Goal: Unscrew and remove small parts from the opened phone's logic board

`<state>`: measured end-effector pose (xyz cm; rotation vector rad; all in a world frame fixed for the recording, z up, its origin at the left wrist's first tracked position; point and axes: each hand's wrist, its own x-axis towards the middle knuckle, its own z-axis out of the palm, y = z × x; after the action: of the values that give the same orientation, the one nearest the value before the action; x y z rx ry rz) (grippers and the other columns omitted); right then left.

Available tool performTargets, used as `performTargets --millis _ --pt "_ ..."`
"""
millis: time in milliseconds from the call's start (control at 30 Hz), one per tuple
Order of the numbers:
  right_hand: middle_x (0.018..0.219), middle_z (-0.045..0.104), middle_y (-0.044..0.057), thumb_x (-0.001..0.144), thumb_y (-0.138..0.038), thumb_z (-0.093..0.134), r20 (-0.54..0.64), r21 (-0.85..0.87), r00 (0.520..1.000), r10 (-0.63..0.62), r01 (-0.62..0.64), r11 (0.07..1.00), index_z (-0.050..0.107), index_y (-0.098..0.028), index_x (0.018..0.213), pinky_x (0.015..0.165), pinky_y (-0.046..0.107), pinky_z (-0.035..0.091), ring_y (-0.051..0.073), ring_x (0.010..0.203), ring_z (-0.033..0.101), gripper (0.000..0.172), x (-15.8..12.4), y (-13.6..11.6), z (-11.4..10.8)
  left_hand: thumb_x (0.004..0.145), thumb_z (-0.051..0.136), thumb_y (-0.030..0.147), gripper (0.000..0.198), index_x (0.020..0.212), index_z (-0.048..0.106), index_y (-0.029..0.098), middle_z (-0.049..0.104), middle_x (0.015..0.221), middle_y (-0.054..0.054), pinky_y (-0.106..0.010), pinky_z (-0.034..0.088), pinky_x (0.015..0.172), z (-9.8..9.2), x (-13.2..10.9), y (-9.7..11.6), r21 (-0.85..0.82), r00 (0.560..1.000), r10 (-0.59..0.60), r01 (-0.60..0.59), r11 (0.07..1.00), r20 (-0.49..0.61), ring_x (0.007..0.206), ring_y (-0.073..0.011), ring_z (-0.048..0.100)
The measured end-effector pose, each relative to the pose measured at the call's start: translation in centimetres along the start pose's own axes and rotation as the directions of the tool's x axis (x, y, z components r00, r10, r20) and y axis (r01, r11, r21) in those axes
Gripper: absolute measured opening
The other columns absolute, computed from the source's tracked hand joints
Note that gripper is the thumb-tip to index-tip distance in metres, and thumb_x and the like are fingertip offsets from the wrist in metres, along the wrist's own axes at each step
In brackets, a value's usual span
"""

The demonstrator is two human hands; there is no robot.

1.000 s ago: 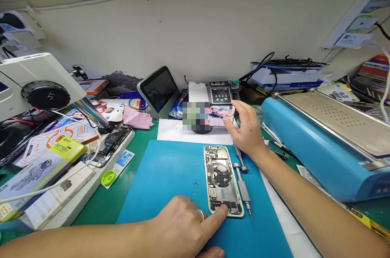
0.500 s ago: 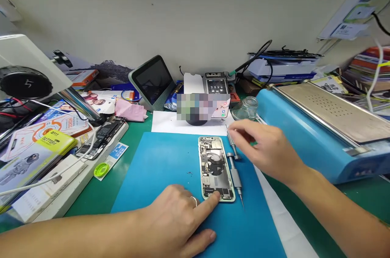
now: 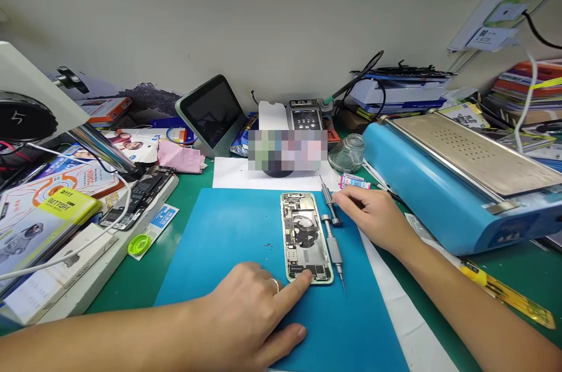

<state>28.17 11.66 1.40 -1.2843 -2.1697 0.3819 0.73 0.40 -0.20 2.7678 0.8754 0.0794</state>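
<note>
An opened phone lies on a blue mat, its inner parts exposed. My left hand rests at its lower end: the index fingertip touches a black part, the thumb lies stretched on the mat, and the other fingers are curled under. Two grey precision screwdrivers lie right of the phone, the nearer one with its tip toward me and the farther one pointing away. My right hand is closed in a pinch beside the farther screwdriver's handle. Whether its fingertips hold anything is hidden.
Dark specks lie on the mat left of the phone. A glass jar and a blue machine with a metal top stand right. Another opened phone and boxes fill the left, below a microscope. A yellow-handled tool lies right.
My right hand has moved nearer to me, from the farther screwdriver's tip to beside its handle. The left index finger stays on the phone. The whole view has shifted slightly.
</note>
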Motion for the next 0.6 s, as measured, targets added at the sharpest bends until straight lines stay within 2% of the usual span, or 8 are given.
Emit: performTargets --millis 100,167,267,367,500,600 --pt "0.060 0.067 -0.003 0.101 -0.040 0.057 0.072 0.036 0.997 -0.038 0.036 0.999 0.075 -0.024 0.099 0.051 0.028 0.041 0.016 0.051 0.060 0.024 -0.1 0.8 0.3 0.107 0.046 0.048 0.062 0.155 0.031 0.012 0.073 0.081 -0.002 -0.036 0.045 0.055 -0.1 0.0 -0.1 -0.010 1.000 -0.004 0.004 1.000 -0.009 0.061 -0.0241 0.070" --pt "0.058 0.066 -0.004 0.101 -0.042 0.059 0.125 0.026 0.990 -0.071 0.069 0.997 0.075 -0.026 0.106 0.050 0.029 0.039 0.016 0.048 0.058 0.023 -0.1 1.4 0.6 0.107 0.047 0.049 0.063 0.155 0.031 0.012 0.073 0.080 -0.001 -0.036 0.044 0.052 -0.1 0.0 -0.1 -0.029 1.000 0.007 -0.007 1.000 -0.022 0.059 -0.0236 0.069" --pt "0.058 0.064 -0.004 0.102 -0.043 0.058 0.161 -0.009 0.983 -0.093 0.096 0.995 0.072 -0.027 0.097 0.049 0.030 0.037 0.017 0.048 0.057 0.022 0.0 1.7 0.7 0.109 0.043 0.047 0.058 0.153 0.033 0.010 0.072 0.078 0.000 -0.038 0.043 0.049 0.0 -0.1 -0.2 -0.044 0.998 0.021 -0.024 0.999 -0.053 0.057 -0.0231 0.068" --pt "0.060 0.064 -0.002 0.102 -0.043 0.058 0.205 -0.036 0.974 -0.094 0.103 0.994 0.069 -0.026 0.086 0.051 0.031 0.038 0.017 0.051 0.058 0.026 -0.1 1.6 0.4 0.113 0.031 0.042 0.050 0.150 0.036 0.009 0.071 0.075 0.000 -0.038 0.043 0.047 0.6 -0.1 -0.3 -0.034 0.989 0.038 -0.044 0.998 -0.143 0.054 -0.0213 0.067" --pt "0.066 0.068 -0.001 0.104 -0.042 0.054 0.213 -0.056 0.975 -0.069 0.083 0.995 0.071 -0.027 0.089 0.053 0.031 0.037 0.018 0.055 0.059 0.027 -0.3 1.6 0.1 0.116 0.019 0.039 0.049 0.143 0.043 0.006 0.064 0.061 0.004 -0.036 0.038 0.040 1.7 0.1 -0.5 0.013 0.956 0.070 -0.069 0.998 -0.285 0.044 -0.0186 0.061" --pt "0.071 0.073 0.000 0.105 -0.042 0.053 0.207 -0.038 0.976 -0.069 0.078 0.996 0.074 -0.026 0.093 0.053 0.031 0.039 0.018 0.057 0.062 0.029 -0.3 1.5 -0.1 0.117 0.016 0.038 0.048 0.143 0.043 0.007 0.065 0.062 0.004 -0.036 0.041 0.040 1.7 0.2 -0.5 0.000 0.960 0.069 -0.072 0.997 -0.271 0.044 -0.0184 0.062"
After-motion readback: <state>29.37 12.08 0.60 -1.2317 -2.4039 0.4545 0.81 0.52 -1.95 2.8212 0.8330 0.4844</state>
